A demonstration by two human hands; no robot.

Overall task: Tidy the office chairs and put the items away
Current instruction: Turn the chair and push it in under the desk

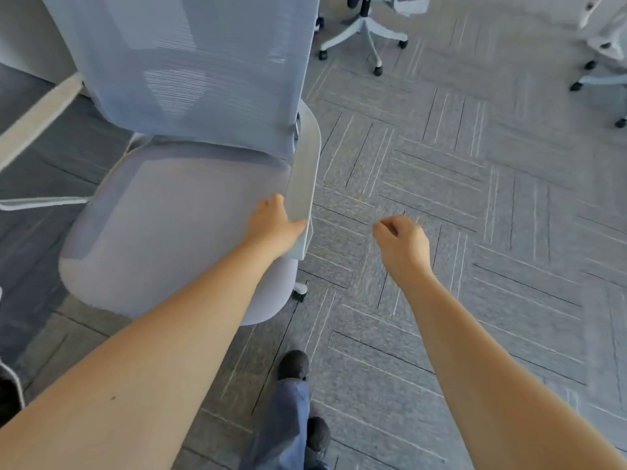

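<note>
A grey mesh office chair [163, 212] stands at the left, its tall backrest rising to the top of the frame. My left hand [274, 225] grips the near end of the chair's right armrest [303, 164], with the thumb on its outer edge. To the right of the armrest, my right hand [402, 240] hovers above the carpet with its fingers loosely curled, holding nothing. The chair's base is mostly hidden under the seat; one castor [299, 293] shows below the seat's right edge.
A second office chair's base [364, 32] stands at the top centre, and a third chair [604, 52] at the top right. A white desk leg [37, 120] slants at the left. Patterned grey carpet [458, 184] spreads to the right. My shoes [294, 364] are below.
</note>
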